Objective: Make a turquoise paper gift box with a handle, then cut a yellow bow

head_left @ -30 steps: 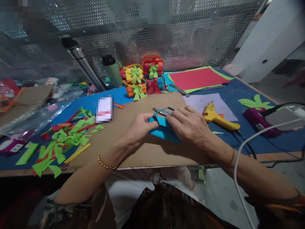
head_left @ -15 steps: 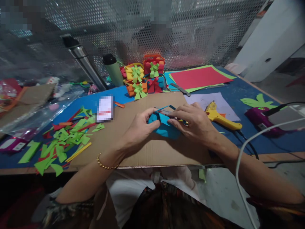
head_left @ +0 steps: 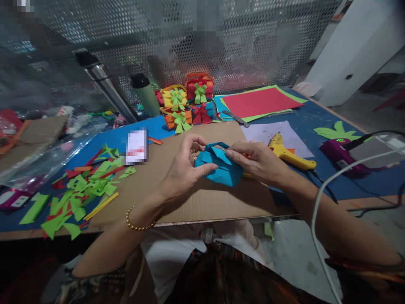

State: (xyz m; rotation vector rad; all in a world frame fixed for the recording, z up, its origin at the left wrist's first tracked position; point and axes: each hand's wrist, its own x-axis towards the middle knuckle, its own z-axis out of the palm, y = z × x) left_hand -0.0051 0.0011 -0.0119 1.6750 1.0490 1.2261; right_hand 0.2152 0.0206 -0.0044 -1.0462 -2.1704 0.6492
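Observation:
A small blue paper box (head_left: 223, 172) with a folded flap and a thin blue handle is held above the brown cardboard (head_left: 183, 207). My left hand (head_left: 186, 166) grips its left side, thumb across the front and fingers behind. At the upper right, my right hand (head_left: 257, 162) pinches the edge near the flap between thumb and fingers. Something small and red-orange shows by the right fingers; what it is cannot be made out. Finished-looking paper baskets with bows, such as an orange one (head_left: 171, 121), stand behind the cardboard.
Green and red paper scraps (head_left: 76, 198) lie at the left. On the right are a yellow glue gun (head_left: 292, 157), a purple device (head_left: 341, 158) and a white cable (head_left: 316, 219). Red paper (head_left: 262, 101), a cutter (head_left: 236, 118) and two bottles (head_left: 147, 99) are farther back.
The blue box has tilted, showing more of its front. My left hand has turned upright along its side, and my right hand has flattened into a pinch. The whole view has shifted slightly.

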